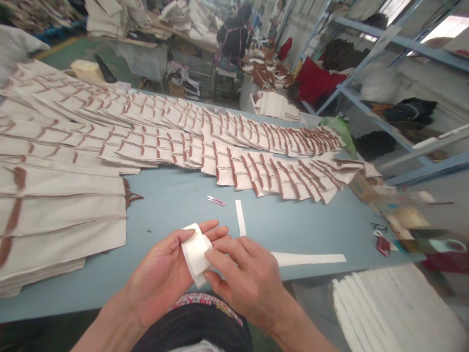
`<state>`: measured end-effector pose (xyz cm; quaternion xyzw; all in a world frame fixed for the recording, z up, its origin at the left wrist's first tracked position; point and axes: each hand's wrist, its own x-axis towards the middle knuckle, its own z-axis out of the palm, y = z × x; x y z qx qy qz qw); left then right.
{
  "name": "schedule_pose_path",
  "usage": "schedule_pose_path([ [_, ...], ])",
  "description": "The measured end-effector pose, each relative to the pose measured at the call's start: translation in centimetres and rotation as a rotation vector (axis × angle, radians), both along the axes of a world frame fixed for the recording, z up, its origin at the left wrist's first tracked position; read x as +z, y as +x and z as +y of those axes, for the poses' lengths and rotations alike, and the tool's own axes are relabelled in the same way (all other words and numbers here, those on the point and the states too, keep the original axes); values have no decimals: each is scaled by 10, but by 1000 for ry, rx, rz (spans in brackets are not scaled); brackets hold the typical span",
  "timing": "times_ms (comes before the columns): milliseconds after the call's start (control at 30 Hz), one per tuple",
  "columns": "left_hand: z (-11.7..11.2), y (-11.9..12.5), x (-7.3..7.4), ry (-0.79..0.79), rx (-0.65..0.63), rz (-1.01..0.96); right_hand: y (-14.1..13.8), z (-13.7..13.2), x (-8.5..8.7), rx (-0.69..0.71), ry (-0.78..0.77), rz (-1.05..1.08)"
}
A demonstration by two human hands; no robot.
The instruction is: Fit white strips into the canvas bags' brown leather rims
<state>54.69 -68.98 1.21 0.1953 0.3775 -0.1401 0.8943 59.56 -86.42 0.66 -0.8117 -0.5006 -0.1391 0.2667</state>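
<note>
Low over the front of the blue table (176, 195), my left hand (161, 264) cradles a small white folded piece (196, 252), with the thumb pressed on its top edge. The fingers of my right hand (249, 278) pinch the piece at its right side. Whether it is paper or cloth tape I cannot make out. Beyond my hands lie pink-handled thread snips (216, 201) and a short white strip (240, 215). A longer white strip (311, 259) lies flat to the right of my right hand.
Overlapping cream fabric panels (164, 146) with brown strips run across the table in rows. More panels are stacked at the left (73, 205). A bundle of white pieces (395, 308) sits at lower right. Blue shelving (366, 93) stands behind; a person (234, 39) is in the background.
</note>
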Motion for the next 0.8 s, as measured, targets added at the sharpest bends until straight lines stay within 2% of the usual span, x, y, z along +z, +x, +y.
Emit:
schedule_pose_path([
  [100,0,-3,-2,3,-21,-55,-1,4,-7,8,0,-25],
  [300,-5,-1,-1,50,-20,-16,-2,8,-15,6,63,-2],
  [400,-4,-5,-14,161,-62,-23,2,8,-15,-3,116,111],
  [567,-3,-15,-39,385,-232,-232,11,6,-13,-22,83,234],
  [800,1,-16,-43,392,-341,-309,19,4,-20,-28,45,387],
])
